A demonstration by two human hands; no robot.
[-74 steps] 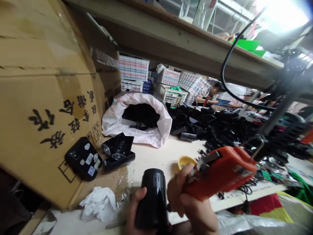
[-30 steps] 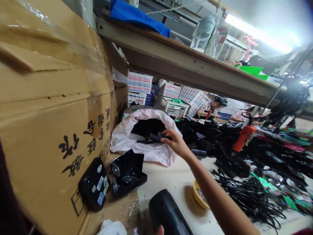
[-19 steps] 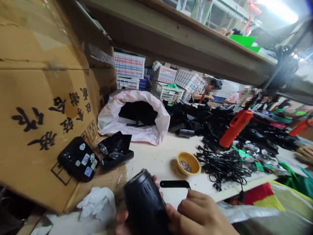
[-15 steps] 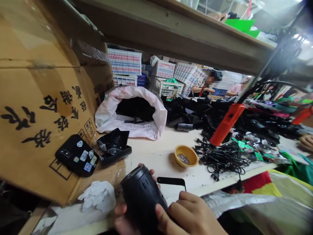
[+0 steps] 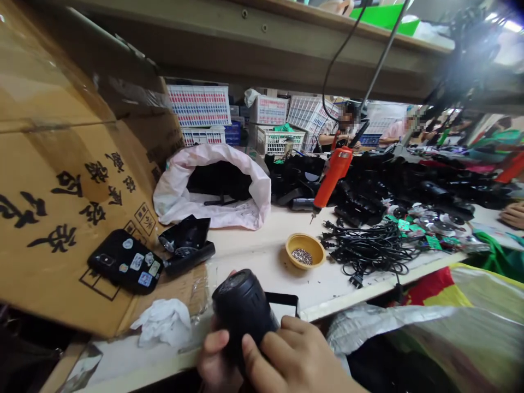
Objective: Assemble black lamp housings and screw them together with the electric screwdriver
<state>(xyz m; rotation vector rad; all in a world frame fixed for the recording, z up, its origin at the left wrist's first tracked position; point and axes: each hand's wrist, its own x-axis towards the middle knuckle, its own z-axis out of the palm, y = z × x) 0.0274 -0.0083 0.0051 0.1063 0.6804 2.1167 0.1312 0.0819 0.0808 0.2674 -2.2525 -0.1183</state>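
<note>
The black housing (image 5: 242, 297) is held between the two hands, directly in front of the palms and resting clear of the worktop (image 5: 229, 240). Its rounded end is pointed up and away from the hands, leaning to the left; the long axis is slanted from there down to the right, and the lower end is hidden by the fingers. The left hand (image 5: 216, 355) is wrapped around the housing's near left side, closed on it. The right hand (image 5: 298, 355) is set against the other side with fingers bent and one digit pressed on the surface; whether anything is gripped inside it cannot be told. Just beyond the right hand's knuckles, a bent black strip (image 5: 282, 298) is seen, partly covered by housing and fingers. Farther beyond that hand, a yellow bowl (image 5: 305, 241) of small metal pieces is placed. Left of the left hand, a crumpled white cloth (image 5: 164, 322) is seen.
</note>
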